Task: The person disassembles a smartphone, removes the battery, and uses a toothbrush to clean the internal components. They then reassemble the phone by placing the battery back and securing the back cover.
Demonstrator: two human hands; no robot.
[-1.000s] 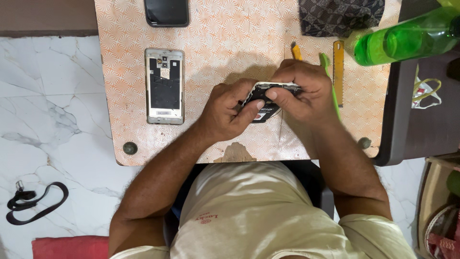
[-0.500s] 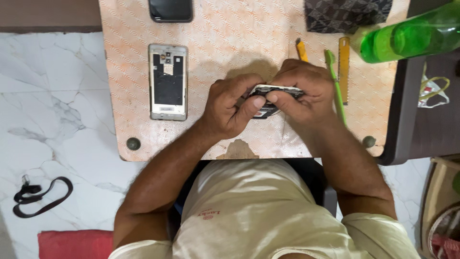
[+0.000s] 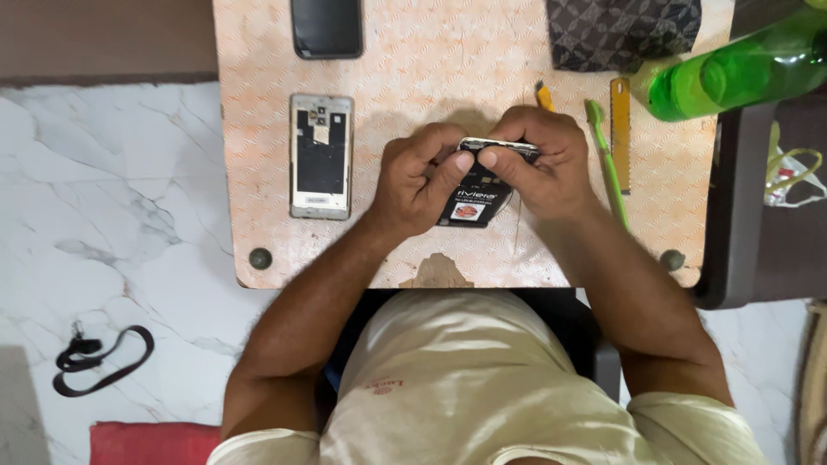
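Both hands grip a small phone (image 3: 484, 172) with its back open, held tilted over the middle of the small patterned table (image 3: 413, 77). My left hand (image 3: 415, 179) clasps its left side, thumb pressing near the top edge. My right hand (image 3: 541, 159) holds the right side, fingers curled over the metal rim. A black battery with a label (image 3: 472, 205) shows below the fingers. To the left lies a second opened phone (image 3: 321, 157), back cover off, flat on the table.
A dark phone (image 3: 326, 27) lies face up at the table's far edge. A dark patterned pouch (image 3: 622, 33), a yellow ruler (image 3: 620, 129), a green toothbrush (image 3: 606, 164) and a green bottle (image 3: 732, 73) sit at the right. A black strap (image 3: 99, 360) lies on the marble floor.
The hands have stayed on the opened phone, shifting their grip slightly. My left thumb now presses at its top edge. The view has drifted a little.
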